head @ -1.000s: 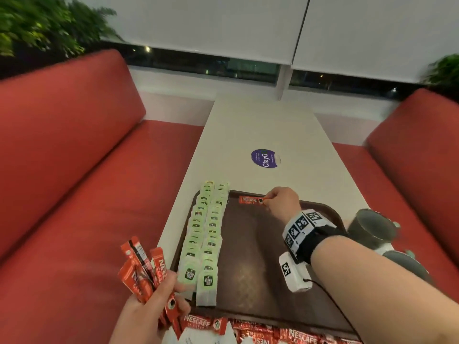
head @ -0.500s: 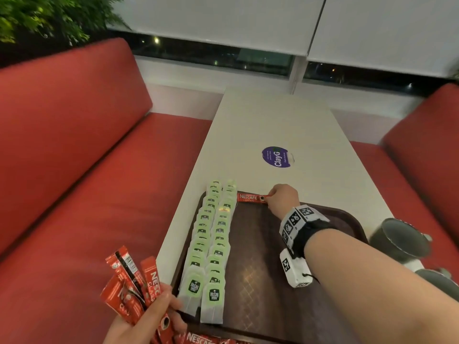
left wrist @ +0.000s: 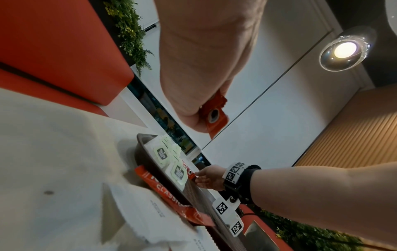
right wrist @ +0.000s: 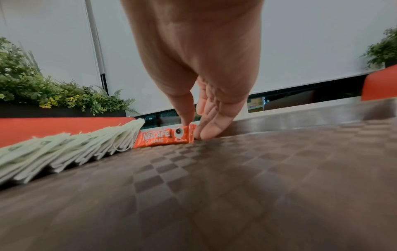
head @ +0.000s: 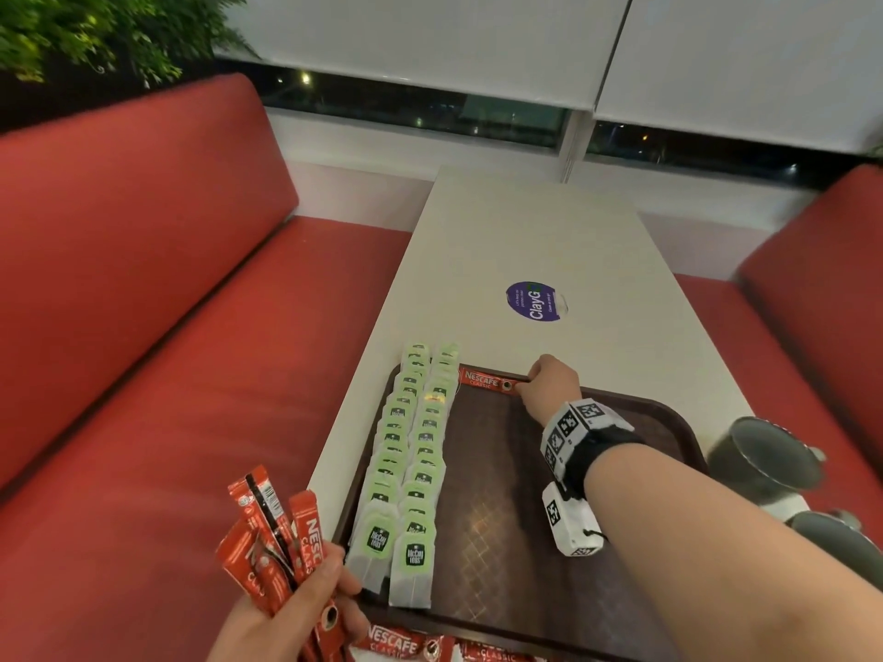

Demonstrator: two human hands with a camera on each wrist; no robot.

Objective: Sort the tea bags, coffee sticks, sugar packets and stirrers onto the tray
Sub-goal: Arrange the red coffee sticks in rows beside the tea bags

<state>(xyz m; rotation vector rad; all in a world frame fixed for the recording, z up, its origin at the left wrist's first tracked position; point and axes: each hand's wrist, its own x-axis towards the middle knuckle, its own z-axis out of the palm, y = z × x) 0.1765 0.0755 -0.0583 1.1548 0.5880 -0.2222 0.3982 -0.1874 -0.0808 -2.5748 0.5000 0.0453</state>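
Since a second ago: single coffee stick [head: 488, 379] shifted leftward along the tray's far edge, its left end now touching the tea bag rows.

Tray [head: 669, 413]: brown, checker-textured, on a white table [head: 525, 241].

Tea bags [head: 411, 461]: green-tagged, two overlapping rows down the tray's left side, near edge to far edge.

Single coffee stick: red, lying crosswise against the far rim, label up.

Right hand [head: 549, 384]: at the stick's right end. In the right wrist view the thumb tip rests on the stick and the straight fingers [right wrist: 211, 129] sit against its end; whether this is a pinch or a mere push, I cannot say for certain.

Left hand [head: 291, 613]: clenched round a fanned bundle of coffee sticks [head: 272, 527], held off the table's left edge, above the red bench seat [head: 143, 422].

Loose coffee sticks [head: 406, 645]: on the table just beside the tray's near rim, partly cut off by the picture's edge.

Two dark cups [head: 759, 456]: right of the tray.

Purple round sticker [head: 535, 301]: on the table beyond the tray.
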